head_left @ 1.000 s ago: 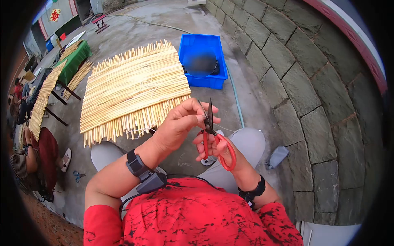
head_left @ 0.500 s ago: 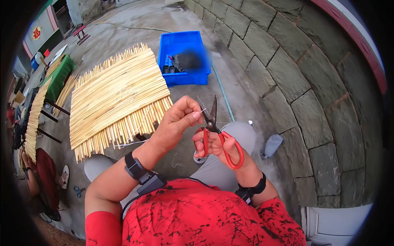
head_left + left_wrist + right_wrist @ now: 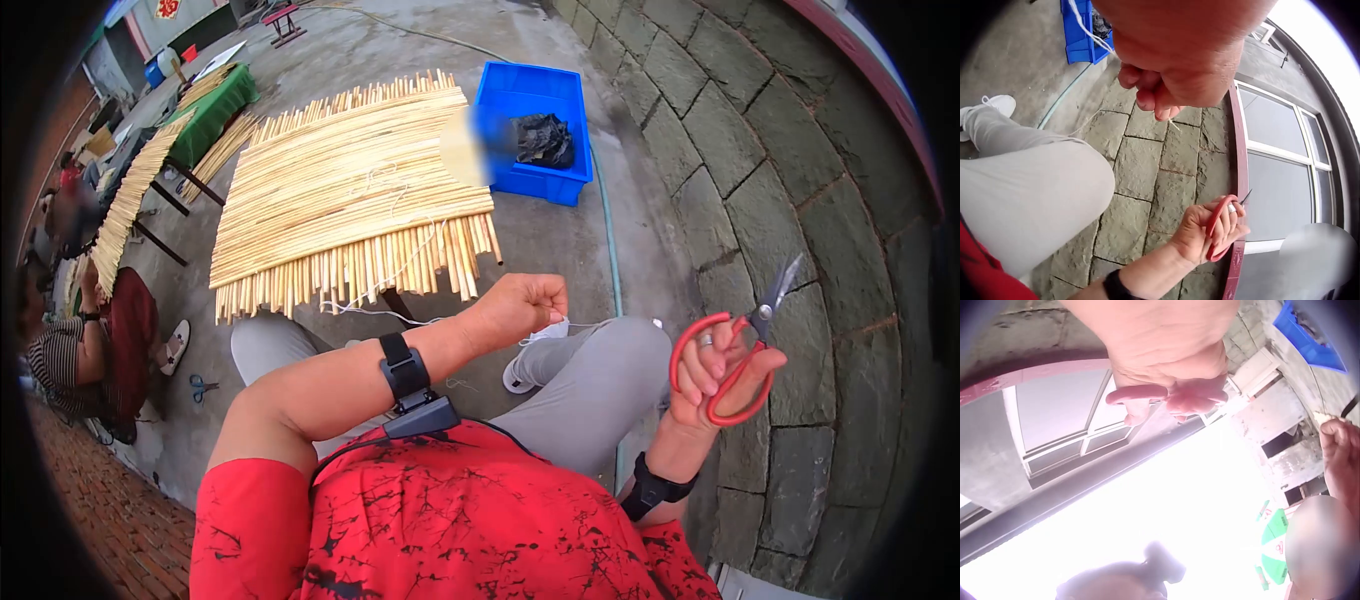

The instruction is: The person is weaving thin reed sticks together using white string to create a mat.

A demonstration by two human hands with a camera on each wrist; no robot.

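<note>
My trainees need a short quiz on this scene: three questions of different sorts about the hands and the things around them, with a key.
1. Which hand holds the red-handled scissors?
2. True or false: nothing lies in the blue bin.
3. Fill the blank: the left hand pinches a white ____.

Key:
1. The right hand.
2. False: the blue bin holds a crumpled black item.
3. String.

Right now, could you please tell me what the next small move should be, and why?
I would probably bring the left hand to the near edge of the stick mat: it pinches white string, string also shows at that edge, and the right hand holds the red-handled scissors well aside.
</note>
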